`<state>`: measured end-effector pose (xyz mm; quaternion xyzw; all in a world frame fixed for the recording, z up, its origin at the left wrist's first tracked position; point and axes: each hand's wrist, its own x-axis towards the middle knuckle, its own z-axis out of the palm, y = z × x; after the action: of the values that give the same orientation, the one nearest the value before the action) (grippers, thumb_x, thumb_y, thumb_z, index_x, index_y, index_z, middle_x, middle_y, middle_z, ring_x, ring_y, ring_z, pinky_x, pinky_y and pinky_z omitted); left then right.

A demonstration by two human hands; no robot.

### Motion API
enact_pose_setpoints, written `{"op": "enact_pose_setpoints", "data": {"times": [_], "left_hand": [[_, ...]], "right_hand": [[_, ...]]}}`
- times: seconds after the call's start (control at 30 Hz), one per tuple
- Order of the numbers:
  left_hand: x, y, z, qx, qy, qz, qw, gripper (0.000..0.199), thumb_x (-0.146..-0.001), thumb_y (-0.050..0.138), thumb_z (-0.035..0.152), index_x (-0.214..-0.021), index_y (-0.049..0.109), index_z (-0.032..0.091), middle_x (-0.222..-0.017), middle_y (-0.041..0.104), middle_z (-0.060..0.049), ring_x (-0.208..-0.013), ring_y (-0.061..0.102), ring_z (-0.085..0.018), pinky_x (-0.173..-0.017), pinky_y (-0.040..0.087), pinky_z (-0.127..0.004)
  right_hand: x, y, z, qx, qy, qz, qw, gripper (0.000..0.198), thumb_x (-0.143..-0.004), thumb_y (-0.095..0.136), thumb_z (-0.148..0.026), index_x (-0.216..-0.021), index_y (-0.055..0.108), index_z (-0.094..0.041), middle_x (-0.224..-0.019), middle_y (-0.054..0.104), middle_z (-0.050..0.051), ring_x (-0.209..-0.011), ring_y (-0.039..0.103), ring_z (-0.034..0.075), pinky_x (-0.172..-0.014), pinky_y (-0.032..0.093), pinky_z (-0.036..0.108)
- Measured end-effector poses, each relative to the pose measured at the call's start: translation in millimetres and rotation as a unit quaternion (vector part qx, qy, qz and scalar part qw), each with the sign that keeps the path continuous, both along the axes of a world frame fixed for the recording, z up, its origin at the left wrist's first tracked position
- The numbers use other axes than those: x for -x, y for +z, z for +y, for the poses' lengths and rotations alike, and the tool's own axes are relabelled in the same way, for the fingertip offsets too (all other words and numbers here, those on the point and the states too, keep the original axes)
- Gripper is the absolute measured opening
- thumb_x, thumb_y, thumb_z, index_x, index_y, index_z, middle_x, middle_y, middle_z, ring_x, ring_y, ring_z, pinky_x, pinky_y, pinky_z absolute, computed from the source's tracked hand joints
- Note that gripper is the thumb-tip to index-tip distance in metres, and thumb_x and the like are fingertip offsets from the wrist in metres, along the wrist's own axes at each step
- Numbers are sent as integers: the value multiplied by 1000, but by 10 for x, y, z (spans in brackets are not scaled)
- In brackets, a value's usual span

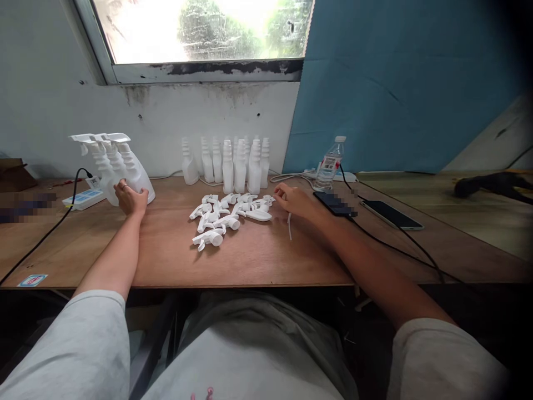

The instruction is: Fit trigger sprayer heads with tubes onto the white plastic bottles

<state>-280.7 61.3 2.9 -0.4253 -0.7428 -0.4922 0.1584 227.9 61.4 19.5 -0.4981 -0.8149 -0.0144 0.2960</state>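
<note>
At the left, white spray bottles (pixel 139 176) with trigger heads fitted stand close together. My left hand (pixel 132 199) is closed around the lower part of the front bottle. Loose white trigger sprayer heads (pixel 214 222) lie piled in the middle of the table. My right hand (pixel 295 201) is at the pile's right edge, its fingers curled together; what they hold, if anything, is hidden. A thin white tube (pixel 290 226) shows just below that hand; where its upper end leads is not visible. Behind the pile, several white bottles without heads (pixel 240 169) stand upright against the wall.
A clear water bottle (pixel 330 165) stands behind my right hand. Two phones, one dark (pixel 333 204) and one with a pale edge (pixel 391 215), lie on the right with black cables. A white power strip (pixel 85 200) sits at the left. A window (pixel 208 30) is above.
</note>
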Motion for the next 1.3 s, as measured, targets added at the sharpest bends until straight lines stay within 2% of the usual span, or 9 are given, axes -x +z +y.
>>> {"op": "enact_pose_setpoints", "data": {"times": [0.2,0.33,0.5,0.57,0.67,0.73,0.83,1.07,1.3], "left_hand": [[-85,95,-107,-36,37,16,999,52,-84,57,15,-131,35,8,-128,41,-15,-117,39,-25,-92,34,-34],[-234,298,-74,-82,-22,10,996,9,-89,44,8,-86,49,13,-92,48,-7,-95,44,-19,-88,34,-31],[-933,340,-24,-62,-164,52,983,42,-96,47,30,-57,36,19,-57,39,2,-62,41,-13,-68,36,-27],[-1315,293,-104,-61,-351,92,930,49,-93,52,37,-50,34,19,-53,43,1,-58,43,-12,-64,37,-27],[-1775,250,-320,26,-590,215,778,40,-91,55,42,-59,57,17,-74,66,-6,-75,57,-17,-74,45,-29],[-1940,253,-469,87,-645,291,701,25,-90,56,38,-85,69,18,-99,70,-8,-95,60,-20,-87,46,-32],[-1999,268,-610,161,-658,347,649,31,-88,58,33,-116,66,22,-122,64,-8,-113,55,-22,-99,43,-35],[-1979,183,-566,204,-657,311,656,30,-86,63,27,-115,68,24,-120,65,-6,-114,53,-22,-97,45,-33],[-2177,151,-703,216,-677,38,702,40,-76,75,41,-109,67,19,-89,65,-2,-77,58,-12,-70,49,-24]], "right_hand": [[-40,8,6,19,-21,-4,1000,13,-88,56,-26,-97,62,-19,-85,73,4,-66,62,15,-61,39,24],[-49,-21,38,29,-13,-31,999,16,-90,54,-26,-93,66,-16,-87,72,7,-73,64,18,-66,43,26],[-15,-119,87,33,40,-101,994,27,-89,50,-14,-106,69,-10,-112,67,16,-105,61,25,-93,46,34],[-11,-163,101,42,38,-124,991,34,-89,49,-15,-118,67,-12,-125,62,17,-120,53,31,-102,41,42],[-26,-207,121,80,17,-151,985,36,-91,50,-19,-123,67,-21,-140,54,13,-130,42,38,-104,37,54],[-41,-215,139,98,19,-146,984,30,-90,53,-20,-112,72,-22,-141,54,11,-131,41,39,-103,36,55],[-52,-202,171,104,35,-124,986,18,-86,58,-21,-93,76,-19,-120,67,11,-122,50,34,-99,40,48],[-22,-168,157,106,49,-73,991,7,-77,65,-14,-81,70,-15,-81,71,5,-76,63,17,-71,46,26],[56,-19,10,22,54,8,998,5,-80,61,-15,-82,65,-14,-81,66,5,-71,56,15,-67,43,25]]}}
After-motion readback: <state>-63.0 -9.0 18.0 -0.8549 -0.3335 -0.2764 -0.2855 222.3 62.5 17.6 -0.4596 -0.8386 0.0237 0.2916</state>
